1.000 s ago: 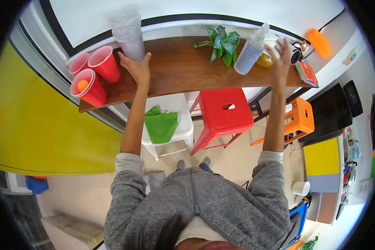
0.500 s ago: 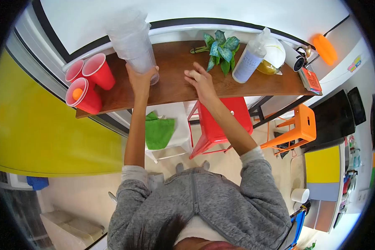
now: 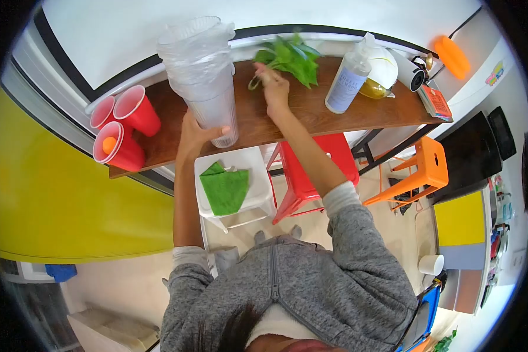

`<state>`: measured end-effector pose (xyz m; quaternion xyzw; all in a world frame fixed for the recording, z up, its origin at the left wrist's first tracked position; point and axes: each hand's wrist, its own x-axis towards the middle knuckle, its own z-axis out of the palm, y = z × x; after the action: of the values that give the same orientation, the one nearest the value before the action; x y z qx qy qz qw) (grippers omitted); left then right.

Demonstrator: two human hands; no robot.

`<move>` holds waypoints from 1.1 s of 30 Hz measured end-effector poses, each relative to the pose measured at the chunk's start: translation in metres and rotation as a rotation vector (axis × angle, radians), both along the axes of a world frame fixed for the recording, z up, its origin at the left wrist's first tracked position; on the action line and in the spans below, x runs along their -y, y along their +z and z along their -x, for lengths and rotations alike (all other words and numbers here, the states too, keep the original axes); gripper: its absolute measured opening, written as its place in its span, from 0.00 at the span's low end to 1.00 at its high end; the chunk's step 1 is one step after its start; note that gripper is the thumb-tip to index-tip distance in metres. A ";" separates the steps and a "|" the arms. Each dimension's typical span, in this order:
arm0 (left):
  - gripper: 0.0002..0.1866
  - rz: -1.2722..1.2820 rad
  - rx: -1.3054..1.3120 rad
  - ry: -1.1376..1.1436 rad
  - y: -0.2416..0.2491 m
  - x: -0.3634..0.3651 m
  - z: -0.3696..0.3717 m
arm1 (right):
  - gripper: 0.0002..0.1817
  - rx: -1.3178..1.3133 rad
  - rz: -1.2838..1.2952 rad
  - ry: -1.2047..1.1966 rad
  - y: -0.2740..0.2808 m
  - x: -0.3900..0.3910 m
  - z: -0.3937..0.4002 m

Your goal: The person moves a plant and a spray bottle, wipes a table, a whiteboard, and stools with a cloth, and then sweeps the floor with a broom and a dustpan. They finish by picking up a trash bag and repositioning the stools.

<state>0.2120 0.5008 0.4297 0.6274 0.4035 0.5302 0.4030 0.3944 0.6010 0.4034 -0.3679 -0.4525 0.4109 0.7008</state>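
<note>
My left hand (image 3: pixel 193 136) is closed around the lower part of a tall stack of clear plastic cups (image 3: pixel 208 111), whose upper part is wrapped in thin plastic. The stack leans slightly over the wooden shelf (image 3: pixel 311 126). In my right hand (image 3: pixel 274 89), fingers pinched together, is the stem of a green leafy sprig (image 3: pixel 292 58). Its leaves, blurred by motion, point up and to the right. Left of the stack stand three red cups (image 3: pixel 139 112), the front one with an orange ball (image 3: pixel 110 145) inside.
A spray bottle (image 3: pixel 347 82) stands right of the sprig, near a white dome-shaped object (image 3: pixel 382 67) and books (image 3: pixel 435 104). Below the shelf are a white stool (image 3: pixel 258 193) with a green cloth (image 3: pixel 224 190), a red stool (image 3: pixel 320 167) and an orange stool (image 3: pixel 433 161).
My right hand has moved up and left and taken hold of the sprig, which is now turned and lifted. The cup stack has shifted right and nearer with my left hand.
</note>
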 end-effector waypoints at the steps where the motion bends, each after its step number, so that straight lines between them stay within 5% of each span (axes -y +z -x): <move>1: 0.39 0.042 0.026 -0.052 0.002 0.004 -0.001 | 0.16 0.050 0.021 0.133 0.005 0.016 0.003; 3: 0.41 0.080 0.106 -0.129 -0.003 0.008 -0.005 | 0.11 0.145 0.070 0.394 0.017 0.046 0.005; 6: 0.44 0.055 0.237 -0.196 -0.020 0.009 -0.014 | 0.13 0.688 -0.195 0.235 0.026 0.067 0.001; 7: 0.44 0.046 0.264 -0.210 -0.023 0.012 -0.016 | 0.18 0.884 -0.007 0.415 0.034 0.065 -0.009; 11: 0.45 0.026 0.292 -0.238 -0.038 0.020 -0.026 | 0.08 0.726 -0.363 0.218 0.034 0.089 -0.026; 16: 0.45 0.061 0.409 -0.355 -0.023 0.035 -0.056 | 0.06 0.799 -0.437 0.204 0.046 0.121 -0.054; 19: 0.46 0.033 0.480 -0.404 -0.006 0.045 -0.063 | 0.12 0.694 -0.586 -0.325 0.027 0.116 -0.082; 22: 0.46 -0.031 0.343 -0.350 0.001 0.054 -0.061 | 0.24 0.668 -0.439 -1.115 0.026 0.106 -0.101; 26: 0.44 -0.160 -0.082 -0.175 0.000 0.069 -0.058 | 0.39 0.486 -0.348 -0.872 0.000 0.061 -0.136; 28: 0.43 -0.104 -0.029 -0.192 -0.004 0.080 -0.071 | 0.42 0.256 -0.326 -0.618 -0.021 0.035 -0.152; 31: 0.43 -0.040 -0.014 -0.215 -0.039 0.090 -0.093 | 0.34 0.430 -0.348 -0.610 -0.018 0.045 -0.171; 33: 0.42 0.025 -0.022 -0.247 -0.061 0.099 -0.115 | 0.36 0.213 -0.291 -0.298 -0.010 0.079 -0.195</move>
<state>0.3273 0.4016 0.3692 0.6731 0.3343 0.4645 0.4685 0.5895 0.5221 0.3930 -0.3672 -0.5190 0.1920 0.7476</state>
